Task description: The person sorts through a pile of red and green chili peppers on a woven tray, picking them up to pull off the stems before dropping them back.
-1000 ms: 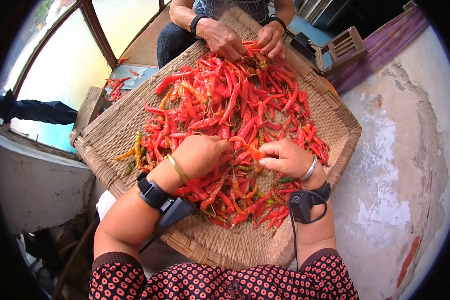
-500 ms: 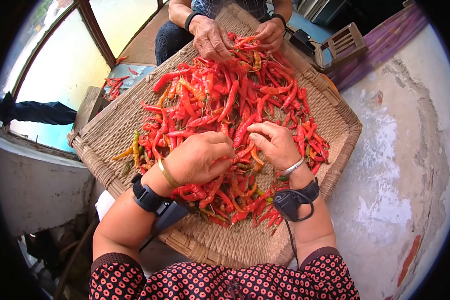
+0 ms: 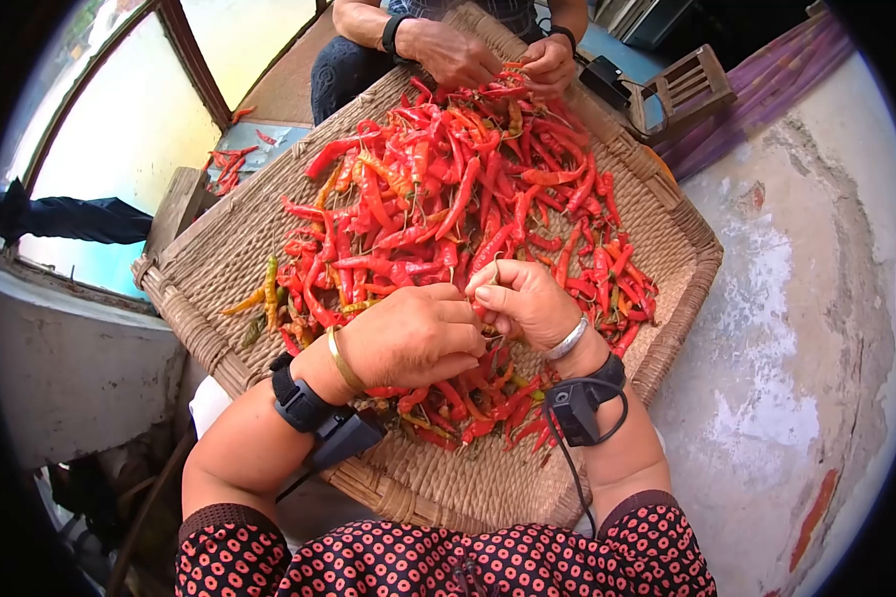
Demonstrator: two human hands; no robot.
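Observation:
A heap of red chili peppers (image 3: 458,199), with some orange and green ones, covers the middle of a woven rope surface (image 3: 219,234). My left hand (image 3: 413,333) is over the near part of the heap, its fingers curled closed. Against it, my right hand (image 3: 528,303) pinches a thin chili stem (image 3: 496,269) between thumb and fingertip. A bit of red chili pepper (image 3: 480,310) shows between the fingers of both hands; most of it is hidden.
Across the heap, another person's hands (image 3: 458,55) work at the far peppers. A wooden frame rail (image 3: 682,249) edges the woven surface. To the left, loose chilies (image 3: 231,164) lie on a ledge. A wooden stool (image 3: 682,90) stands at the far right, near a rough wall (image 3: 767,298).
My hands have drawn together, the left shifting right and both slightly nearer to me. A stem now shows in my right fingertips. The other person's hands have moved up and closer together.

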